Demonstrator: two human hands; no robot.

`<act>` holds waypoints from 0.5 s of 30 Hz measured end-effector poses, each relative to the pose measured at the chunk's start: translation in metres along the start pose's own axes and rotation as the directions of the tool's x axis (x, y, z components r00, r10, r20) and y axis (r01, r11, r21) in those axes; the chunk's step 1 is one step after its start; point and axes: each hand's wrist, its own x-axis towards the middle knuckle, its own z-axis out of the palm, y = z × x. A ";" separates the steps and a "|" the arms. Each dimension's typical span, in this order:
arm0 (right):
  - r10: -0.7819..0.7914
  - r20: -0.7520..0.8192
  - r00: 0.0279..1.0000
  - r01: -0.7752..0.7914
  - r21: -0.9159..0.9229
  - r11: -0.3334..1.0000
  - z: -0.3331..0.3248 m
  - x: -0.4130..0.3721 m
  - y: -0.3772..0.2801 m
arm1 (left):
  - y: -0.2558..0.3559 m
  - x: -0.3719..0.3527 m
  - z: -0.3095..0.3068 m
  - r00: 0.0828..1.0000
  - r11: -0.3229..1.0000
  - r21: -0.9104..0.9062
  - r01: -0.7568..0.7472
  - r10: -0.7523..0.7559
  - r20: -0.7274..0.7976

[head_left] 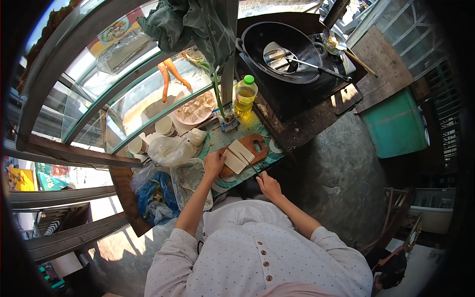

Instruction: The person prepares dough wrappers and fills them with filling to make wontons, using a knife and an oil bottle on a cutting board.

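Note:
On the wooden cutting board (260,144) lie flat, pale, straight-edged pieces (236,161) that look like a stack of dough wrappers, parted by a narrow cut. My left hand (214,163) is at their left edge, with the fingers closed on the near corner. A thin knife (254,169) sits in the closed fingers of my right hand (268,187), its blade reaching over the pieces along the cut. Just left of my left hand is a clear plastic tub (187,180).
A wok (279,52) with a ladle stands on the stove at the back right. Behind the board are an oil bottle (245,96) and a pink plate (198,112) of wrapped dumplings. Carrots (170,76) lie by the glass; plastic bags (170,148) crowd the left side.

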 end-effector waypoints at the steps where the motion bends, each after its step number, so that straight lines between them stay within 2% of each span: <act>1: 0.006 -0.044 0.999 -0.004 0.056 0.998 -0.003 -0.002 0.000 | 0.000 -0.002 -0.001 1.000 0.999 -0.028 -0.019 0.018 -0.012; 4: 0.100 -0.086 0.991 -0.082 0.198 0.977 -0.010 -0.002 0.005 | 0.005 -0.008 -0.006 0.993 0.992 -0.043 -0.116 0.117 0.000; 8: 0.094 -0.162 0.982 -0.045 0.286 0.957 -0.004 0.007 0.023 | 0.023 -0.018 -0.026 0.957 0.957 -0.137 -0.256 0.271 0.102; 10: 0.066 -0.200 0.978 0.002 0.320 0.947 0.003 0.012 0.033 | 0.050 -0.024 -0.049 0.904 0.921 -0.077 -0.382 0.390 0.175; 11: 0.066 -0.196 0.978 0.018 0.399 0.917 0.001 0.014 0.030 | 0.061 -0.026 -0.056 0.870 0.894 -0.051 -0.444 0.444 0.214; 13: 0.064 -0.188 0.980 0.050 0.547 0.836 -0.002 0.019 0.025 | 0.070 -0.023 -0.058 0.804 0.845 -0.206 -0.494 0.534 0.262; 14: 0.141 -0.088 0.986 -0.043 0.682 0.730 -0.004 0.023 0.024 | 0.075 -0.021 -0.059 0.767 0.813 -0.283 -0.509 0.578 0.279; 15: 0.199 0.022 0.980 -0.139 0.789 0.598 -0.008 0.026 0.022 | 0.082 -0.018 -0.058 0.797 0.827 -0.318 -0.463 0.545 0.258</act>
